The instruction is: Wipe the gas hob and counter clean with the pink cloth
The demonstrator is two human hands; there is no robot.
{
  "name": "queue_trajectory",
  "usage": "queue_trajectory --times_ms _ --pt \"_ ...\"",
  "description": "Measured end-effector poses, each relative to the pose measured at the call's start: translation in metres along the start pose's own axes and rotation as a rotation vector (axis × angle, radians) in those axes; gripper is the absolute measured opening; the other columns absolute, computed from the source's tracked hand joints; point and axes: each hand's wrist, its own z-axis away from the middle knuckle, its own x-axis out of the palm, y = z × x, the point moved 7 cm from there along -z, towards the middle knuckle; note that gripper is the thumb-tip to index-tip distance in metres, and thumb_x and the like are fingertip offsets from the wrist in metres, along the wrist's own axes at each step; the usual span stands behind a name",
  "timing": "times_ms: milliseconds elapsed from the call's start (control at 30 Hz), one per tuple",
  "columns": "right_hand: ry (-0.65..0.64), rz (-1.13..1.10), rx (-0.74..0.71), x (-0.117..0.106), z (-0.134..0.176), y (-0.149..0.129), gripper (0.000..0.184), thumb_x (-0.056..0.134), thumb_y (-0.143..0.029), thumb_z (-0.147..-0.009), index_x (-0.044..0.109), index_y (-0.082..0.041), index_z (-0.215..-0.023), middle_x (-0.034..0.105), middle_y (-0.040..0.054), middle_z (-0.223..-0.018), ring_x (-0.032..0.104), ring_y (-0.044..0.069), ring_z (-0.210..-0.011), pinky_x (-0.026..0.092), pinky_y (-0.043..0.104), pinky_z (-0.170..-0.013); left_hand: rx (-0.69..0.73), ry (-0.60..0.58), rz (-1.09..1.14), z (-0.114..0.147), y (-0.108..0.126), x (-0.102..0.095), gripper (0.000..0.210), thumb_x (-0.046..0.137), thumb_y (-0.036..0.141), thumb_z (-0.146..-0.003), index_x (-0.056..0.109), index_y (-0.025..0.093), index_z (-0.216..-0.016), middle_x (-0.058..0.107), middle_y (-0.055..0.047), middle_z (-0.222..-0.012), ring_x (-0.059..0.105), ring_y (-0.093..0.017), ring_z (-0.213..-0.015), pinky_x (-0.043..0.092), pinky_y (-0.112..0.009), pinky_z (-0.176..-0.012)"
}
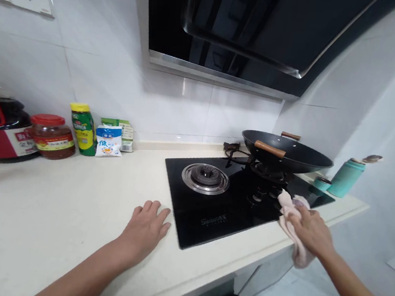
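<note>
My right hand [312,228] grips a pale pink cloth [288,218] and presses it on the front right part of the black glass gas stove [190,225], close to the knobs [258,195]. One end of the cloth hangs over the counter's front edge. My left hand [146,228] rests flat on the cream countertop [83,210], fingers spread, just left of the stove's corner. The left burner [206,174] is bare. A black wok [291,153] with wooden handles sits on the right burner, behind the cloth.
Right of the stove stand a turquoise bottle [347,178] and a small turquoise cup [322,184]. Along the back left are a dark sauce jug [3,127], a red-lidded jar [53,136], a green yellow-capped bottle [83,128] and seasoning packets [109,141]. A range hood [228,26] hangs above.
</note>
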Motion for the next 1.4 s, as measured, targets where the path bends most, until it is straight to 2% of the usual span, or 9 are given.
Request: queue_trajectory --times_ms 133,267,367,467,700,900,1033,1200,1400 --pt "-0.033 -0.125 -0.205 -0.013 0.049 -0.07 0.045 0.048 -0.046 -0.089 0.063 -0.028 -0.127 0.064 0.0133 -0.114 0.061 0.033 -0.104 0.048 0.045 -0.088 -0.002 0.011 -0.008 0.002 0.001 -0.002 0.038 0.033 0.028 -0.102 0.061 0.018 -0.126 0.059 -0.014 -0.119 0.05 -0.03 -0.109 0.041 -0.044 -0.091" --pt "-0.032 -0.237 -0.428 -0.035 0.09 -0.137 0.038 0.047 -0.044 -0.091 0.064 -0.026 -0.12 0.06 0.0132 -0.121 0.057 0.033 -0.107 0.047 0.048 -0.093 0.002 0.018 -0.034 0.005 0.002 -0.004 0.037 0.033 0.029 -0.103 0.062 0.019 -0.125 0.059 -0.014 -0.119 0.051 -0.03 -0.11 0.041 -0.043 -0.091" --pt "-0.045 -0.287 -0.583 -0.049 0.108 -0.181 0.036 0.047 -0.039 -0.091 0.064 -0.025 -0.12 0.058 0.0123 -0.127 0.055 0.032 -0.109 0.045 0.048 -0.097 -0.005 0.016 -0.032 0.007 0.002 -0.005 0.037 0.034 0.03 -0.104 0.062 0.019 -0.124 0.059 -0.014 -0.12 0.052 -0.03 -0.11 0.041 -0.044 -0.091" --pt "-0.084 -0.307 -0.669 -0.055 0.11 -0.215 0.037 0.049 -0.035 -0.089 0.062 -0.024 -0.123 0.057 0.0116 -0.133 0.054 0.03 -0.112 0.042 0.047 -0.101 -0.007 0.025 -0.015 0.008 0.002 -0.004 0.037 0.034 0.031 -0.104 0.062 0.018 -0.124 0.059 -0.015 -0.12 0.051 -0.031 -0.111 0.041 -0.045 -0.091" --pt "-0.215 -0.336 -0.72 -0.044 0.083 -0.294 0.042 0.05 -0.037 -0.091 0.061 -0.022 -0.129 0.055 0.0098 -0.14 0.051 0.028 -0.122 0.036 0.04 -0.107 -0.01 0.06 -0.006 0.007 0.0 -0.001 0.035 0.036 0.031 -0.103 0.064 0.019 -0.12 0.06 -0.014 -0.119 0.052 -0.031 -0.11 0.041 -0.045 -0.09" --pt "-0.173 -0.312 -0.807 -0.037 0.063 -0.377 0.042 0.049 -0.036 -0.093 0.06 -0.021 -0.131 0.057 0.0105 -0.137 0.051 0.027 -0.124 0.036 0.036 -0.107 -0.012 0.091 0.023 0.009 0.001 -0.002 0.032 0.037 0.031 -0.102 0.064 0.019 -0.115 0.06 -0.013 -0.114 0.052 -0.03 -0.105 0.042 -0.045 -0.088" --pt "-0.177 -0.285 -0.85 -0.026 0.047 -0.42 0.041 0.048 -0.036 -0.094 0.061 -0.021 -0.13 0.058 0.0102 -0.136 0.052 0.027 -0.121 0.035 0.037 -0.106 -0.014 0.088 0.007 0.007 0.002 0.002 0.033 0.037 0.032 -0.102 0.064 0.018 -0.115 0.06 -0.014 -0.112 0.051 -0.032 -0.104 0.042 -0.048 -0.087" --pt "-0.19 -0.295 -0.822 -0.003 0.01 -0.464 0.043 0.045 -0.038 -0.096 0.061 -0.018 -0.13 0.06 0.0119 -0.135 0.051 0.028 -0.124 0.033 0.036 -0.107 0.004 0.081 0.006 0.007 0.002 0.007 0.033 0.039 0.034 -0.103 0.064 0.017 -0.114 0.059 -0.014 -0.11 0.052 -0.033 -0.103 0.044 -0.049 -0.086" --pt "-0.239 -0.281 -0.674 0.024 -0.045 -0.5 0.045 0.045 -0.04 -0.094 0.064 -0.013 -0.124 0.065 0.0178 -0.125 0.057 0.031 -0.116 0.039 0.041 -0.1 0.01 0.017 0.009 0.01 0.001 0.005 0.034 0.041 0.04 -0.103 0.063 0.017 -0.118 0.058 -0.014 -0.112 0.052 -0.032 -0.104 0.045 -0.05 -0.089"
